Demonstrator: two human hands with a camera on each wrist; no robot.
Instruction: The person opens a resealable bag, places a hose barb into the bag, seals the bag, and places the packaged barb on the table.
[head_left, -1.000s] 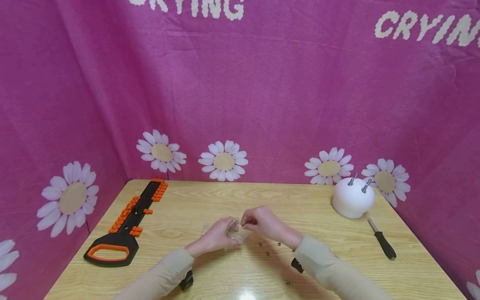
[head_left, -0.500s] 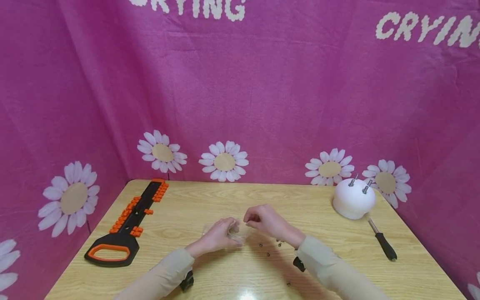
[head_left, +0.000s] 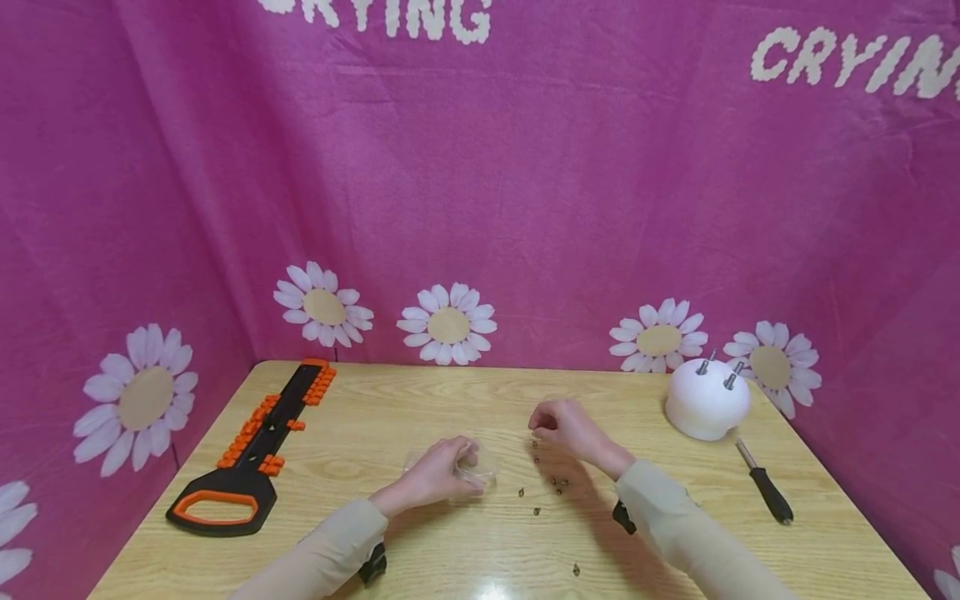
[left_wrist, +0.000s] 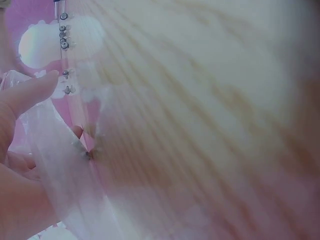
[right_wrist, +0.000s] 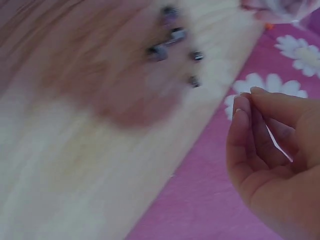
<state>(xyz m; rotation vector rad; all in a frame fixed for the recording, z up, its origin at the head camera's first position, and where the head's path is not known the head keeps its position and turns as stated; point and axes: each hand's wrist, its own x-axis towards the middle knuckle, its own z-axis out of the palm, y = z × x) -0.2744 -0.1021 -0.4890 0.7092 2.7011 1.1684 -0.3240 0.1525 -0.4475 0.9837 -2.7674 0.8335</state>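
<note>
My left hand [head_left: 438, 475] grips a clear plastic bag [head_left: 486, 468] close over the table, its mouth turned right. In the left wrist view the thumb lies along one side of the bag [left_wrist: 60, 175], and a small dark piece [left_wrist: 89, 156] shows at its fold. To the right, my right hand [head_left: 570, 433] hovers with fingers curled and thumb tip meeting index tip; nothing shows between them in the right wrist view. Small metal fasteners lie scattered near it, one [head_left: 536, 444] just below the fingertips, a cluster [head_left: 559, 483] nearer me, and another [head_left: 576, 570] by the front.
A black and orange toothed rack with a loop handle [head_left: 255, 450] lies on the left of the wooden table [head_left: 420, 392]. At the back right stands a white dome [head_left: 707, 404] with metal posts. Beside it lies a black-handled screwdriver [head_left: 768, 492]. Pink cloth [head_left: 480, 183] hangs behind.
My right hand has moved right, away from the bag's mouth, to above the fasteners, uncovering several of them. A tiny piece seen at its fingertips earlier no longer shows. The left hand stays in place.
</note>
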